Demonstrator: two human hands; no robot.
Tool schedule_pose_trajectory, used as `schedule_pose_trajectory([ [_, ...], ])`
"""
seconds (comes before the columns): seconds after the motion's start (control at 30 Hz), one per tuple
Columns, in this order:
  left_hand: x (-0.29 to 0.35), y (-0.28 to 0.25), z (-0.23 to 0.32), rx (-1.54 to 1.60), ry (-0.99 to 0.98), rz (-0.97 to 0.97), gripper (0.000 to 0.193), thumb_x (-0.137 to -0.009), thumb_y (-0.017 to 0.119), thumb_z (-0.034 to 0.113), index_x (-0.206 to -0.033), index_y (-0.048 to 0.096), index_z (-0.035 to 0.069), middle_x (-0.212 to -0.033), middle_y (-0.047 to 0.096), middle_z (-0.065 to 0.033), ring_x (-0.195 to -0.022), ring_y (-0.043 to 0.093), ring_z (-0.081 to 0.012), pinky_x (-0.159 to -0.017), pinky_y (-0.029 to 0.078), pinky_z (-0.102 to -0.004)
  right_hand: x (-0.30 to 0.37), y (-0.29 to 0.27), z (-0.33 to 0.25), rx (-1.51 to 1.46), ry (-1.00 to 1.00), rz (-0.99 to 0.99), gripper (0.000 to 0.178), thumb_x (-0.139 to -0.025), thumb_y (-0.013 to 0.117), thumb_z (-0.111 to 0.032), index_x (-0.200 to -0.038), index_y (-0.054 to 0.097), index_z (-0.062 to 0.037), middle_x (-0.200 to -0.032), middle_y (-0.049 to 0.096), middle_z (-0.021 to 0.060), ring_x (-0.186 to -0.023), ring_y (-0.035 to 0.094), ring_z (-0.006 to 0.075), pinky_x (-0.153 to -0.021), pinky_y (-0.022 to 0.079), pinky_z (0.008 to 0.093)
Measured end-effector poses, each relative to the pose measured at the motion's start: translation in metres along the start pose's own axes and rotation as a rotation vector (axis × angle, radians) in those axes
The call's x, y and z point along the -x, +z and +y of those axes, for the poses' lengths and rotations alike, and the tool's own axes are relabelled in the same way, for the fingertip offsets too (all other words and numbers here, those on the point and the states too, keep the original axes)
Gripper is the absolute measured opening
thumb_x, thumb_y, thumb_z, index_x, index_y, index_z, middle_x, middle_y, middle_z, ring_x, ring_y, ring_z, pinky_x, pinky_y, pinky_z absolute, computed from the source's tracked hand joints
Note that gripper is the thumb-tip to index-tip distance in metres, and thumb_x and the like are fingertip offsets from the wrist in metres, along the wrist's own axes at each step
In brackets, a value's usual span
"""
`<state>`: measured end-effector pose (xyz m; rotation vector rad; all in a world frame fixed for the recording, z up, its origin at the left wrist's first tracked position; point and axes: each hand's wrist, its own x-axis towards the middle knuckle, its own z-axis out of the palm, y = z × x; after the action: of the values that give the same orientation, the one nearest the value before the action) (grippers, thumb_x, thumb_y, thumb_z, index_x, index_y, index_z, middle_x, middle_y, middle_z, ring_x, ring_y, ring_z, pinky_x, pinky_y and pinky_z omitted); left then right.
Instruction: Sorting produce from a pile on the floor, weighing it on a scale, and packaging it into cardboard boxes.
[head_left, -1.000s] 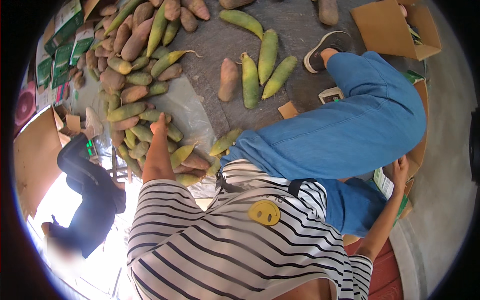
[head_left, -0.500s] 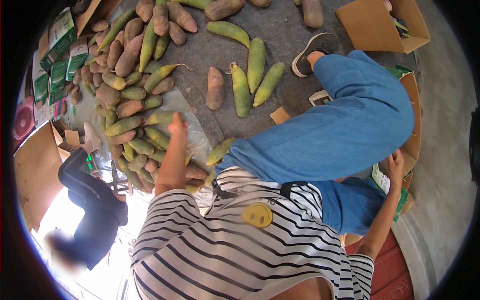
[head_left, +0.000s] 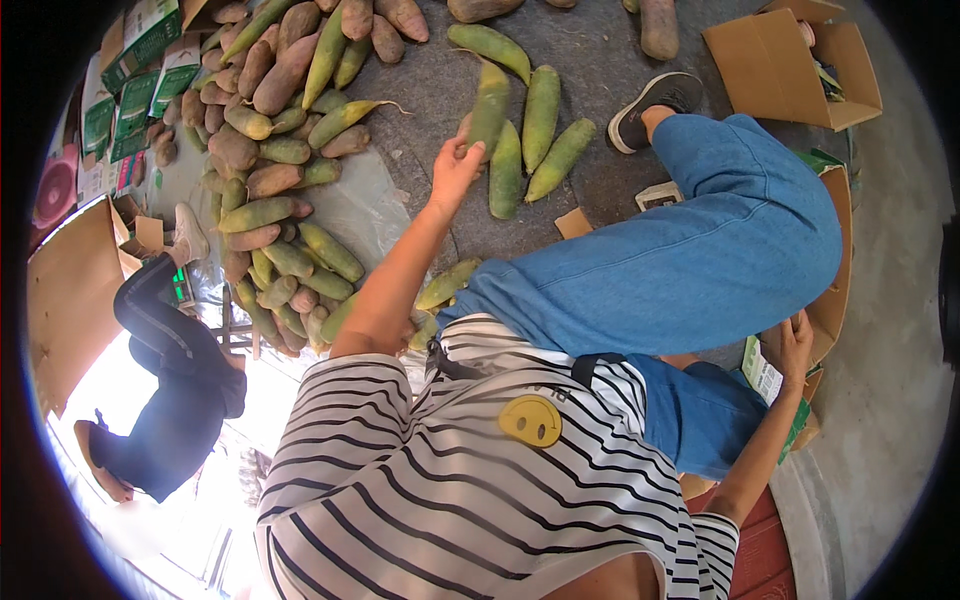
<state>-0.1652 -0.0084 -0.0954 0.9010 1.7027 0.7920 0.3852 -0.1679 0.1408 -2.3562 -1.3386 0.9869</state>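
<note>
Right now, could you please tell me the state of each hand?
Left hand: closed, holding a long green vegetable.
Right hand: by the cardboard box; whether it grips anything cannot be told.

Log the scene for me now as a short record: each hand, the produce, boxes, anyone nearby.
Left hand: holding a long green vegetable over the dark mat
Right hand: at the cardboard box; grip unclear
Pile: green and reddish vegetables, left of the mat's bare part
Other box: open carton, upper right
Nearby: co-worker in dark clothes, left
</note>
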Motion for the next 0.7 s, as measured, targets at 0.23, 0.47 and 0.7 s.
schedule_pose_trajectory([
  [0.23, 0.001, -0.112, -0.101, -0.658, -0.12, 0.489, 0.049, -0.079, 0.059, 0.032, -0.112, 0.056, -0.005, -0.113, 0.058, -0.0232, -0.103, 0.056, -0.0365, -0.091, 0.043, -0.0414, 0.018, 0.001, 0.008, -0.012, 0.012, 0.047, 0.034, -0.09, 0.056, -0.011, -0.121, 0.053, 0.0023, -0.115, 0.059, 0.0104, -0.107, 0.053, 0.0175, -0.093, 0.04, 0.029],
  [0.47, 0.093, -0.253, -0.11, -1.297, -0.4, 0.934, 0.058, -0.075, 0.067, 0.043, -0.112, 0.048, 0.004, -0.103, 0.054, -0.012, -0.091, 0.059, -0.0311, -0.078, 0.05, -0.044, -0.002, -0.002, 0.025, -0.109, 0.008, -0.06, 0.035, -0.09, 0.054, -0.01, -0.122, 0.051, 0.0031, -0.115, 0.059, 0.01, -0.108, 0.053, 0.0178, -0.093, 0.039, 0.0285],
  [0.7, 0.081, -0.36, -0.147, -0.657, -0.815, 0.884, 0.07, -0.066, 0.074, 0.056, -0.101, 0.056, -0.002, -0.094, 0.061, -0.0155, -0.08, 0.061, -0.0274, -0.068, 0.052, -0.0425, -0.005, 0.001, 0.028, -0.102, 0.033, -0.095, 0.035, -0.091, 0.053, -0.012, -0.122, 0.051, 0.0036, -0.116, 0.058, 0.0101, -0.109, 0.052, 0.018, -0.093, 0.039, 0.0298],
])
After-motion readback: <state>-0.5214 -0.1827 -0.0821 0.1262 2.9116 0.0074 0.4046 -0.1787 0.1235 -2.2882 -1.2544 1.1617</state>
